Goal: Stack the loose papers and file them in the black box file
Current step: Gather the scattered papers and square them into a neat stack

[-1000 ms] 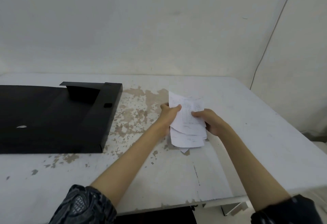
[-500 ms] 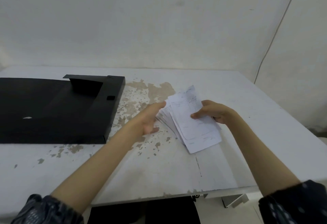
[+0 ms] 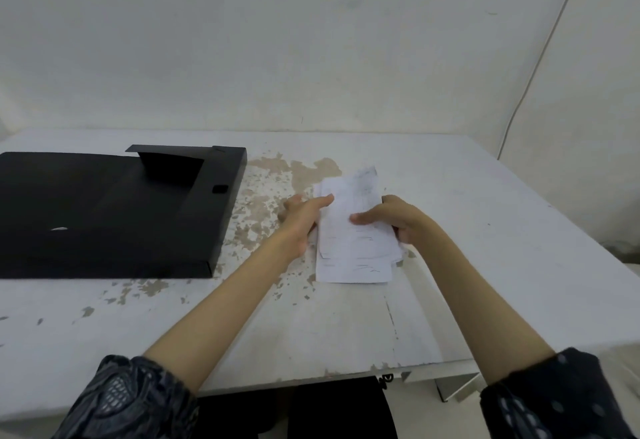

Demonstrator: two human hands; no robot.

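Observation:
A small stack of white papers with faint writing lies on the worn white table, right of centre. My right hand grips the stack at its right edge, thumb on top. My left hand rests against the stack's left edge with fingers stretched out and a fingertip on the top sheet. The black box file lies open and flat at the left of the table, its raised spine wall facing the papers, a hand's width away from my left hand.
A pale wall runs behind the table, with a thin cable hanging down at the right. The table's front edge is close to me, and its right edge slopes off at the far right. Paint is chipped between file and papers.
The stack was held up in both hands, then lowered onto the table and squared. My left hand let go, opened, and now presses back against the left edge.

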